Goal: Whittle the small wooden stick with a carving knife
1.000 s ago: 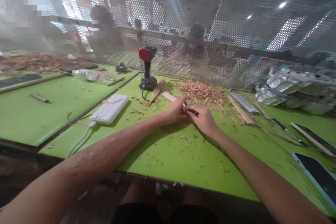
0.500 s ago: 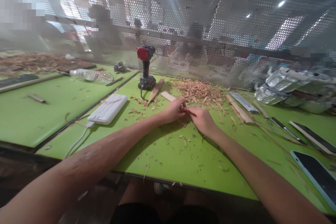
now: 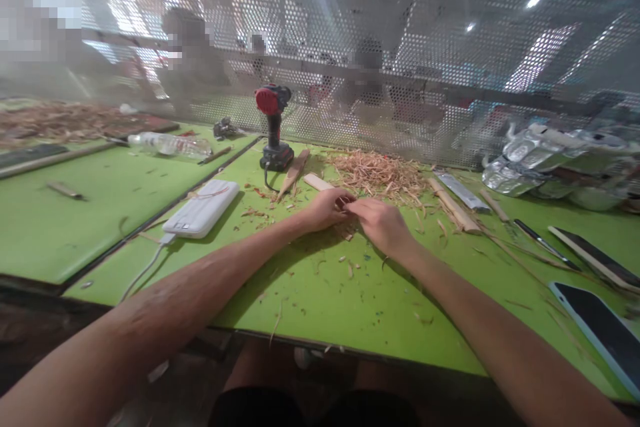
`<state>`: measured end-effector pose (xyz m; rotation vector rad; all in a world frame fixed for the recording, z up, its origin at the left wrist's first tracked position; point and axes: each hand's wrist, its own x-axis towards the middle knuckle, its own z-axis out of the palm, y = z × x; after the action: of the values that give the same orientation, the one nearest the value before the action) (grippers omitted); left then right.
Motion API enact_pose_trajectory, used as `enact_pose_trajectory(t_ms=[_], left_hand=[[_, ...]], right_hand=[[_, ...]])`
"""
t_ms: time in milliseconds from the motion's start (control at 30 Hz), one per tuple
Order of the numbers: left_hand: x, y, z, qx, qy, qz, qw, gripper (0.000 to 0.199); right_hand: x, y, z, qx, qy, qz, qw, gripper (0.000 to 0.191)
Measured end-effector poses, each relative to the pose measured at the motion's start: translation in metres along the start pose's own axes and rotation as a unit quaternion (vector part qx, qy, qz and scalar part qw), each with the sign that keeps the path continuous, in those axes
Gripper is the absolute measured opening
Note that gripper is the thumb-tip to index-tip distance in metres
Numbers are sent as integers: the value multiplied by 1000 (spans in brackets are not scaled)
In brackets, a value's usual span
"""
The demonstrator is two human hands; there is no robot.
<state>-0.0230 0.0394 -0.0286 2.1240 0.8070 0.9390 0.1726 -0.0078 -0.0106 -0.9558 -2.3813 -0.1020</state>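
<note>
My left hand point(image 3: 326, 209) and my right hand point(image 3: 379, 220) meet over the middle of the green table point(image 3: 320, 300). Both have their fingers closed, and the fingertips touch. Whatever sits between them is hidden or too small to name. A pale flat wooden strip point(image 3: 317, 181) sticks out just behind my left hand; its near end is covered, so whether I grip it cannot be seen. Beyond my fingers lies a heap of thin wood shavings point(image 3: 377, 173). A pointed flat piece of wood point(image 3: 294, 175) rests to the left of the strip.
A red and black cordless drill point(image 3: 273, 127) stands upright at the back. On the left are a white power bank point(image 3: 203, 210) with a cable and a plastic bottle point(image 3: 170, 145). A bamboo piece point(image 3: 454, 205), a phone point(image 3: 597, 330) and foil-like silver packs point(image 3: 550, 157) lie right.
The whole view has shifted slightly. My hands stay together in the same place, with the right fingers moved a little over the left fingertips.
</note>
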Motion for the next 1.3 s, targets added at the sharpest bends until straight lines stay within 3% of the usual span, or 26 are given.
enact_pose_trajectory(t_ms=[233,333,500,667,867,1300], left_hand=[[0,0,1,13,37,20,999,33],[0,-3,3,-18,41,16,999,40],[-1,-3,7,-98,66,-17,993,68],[-1,0,9,-159,54,-37,985,72],[-1,-2,9,-161,35,-30,986,71],[-5,2,5,-88,1,-21,996,69]], right_hand=[[0,-1,2,38,28,49,998,28],[0,1,3,71,41,60,995,26],[0,0,3,112,69,76,988,21],[-1,-2,4,137,99,60,984,22],[-1,2,10,125,79,22,989,28],[-3,4,10,114,24,11,993,30]])
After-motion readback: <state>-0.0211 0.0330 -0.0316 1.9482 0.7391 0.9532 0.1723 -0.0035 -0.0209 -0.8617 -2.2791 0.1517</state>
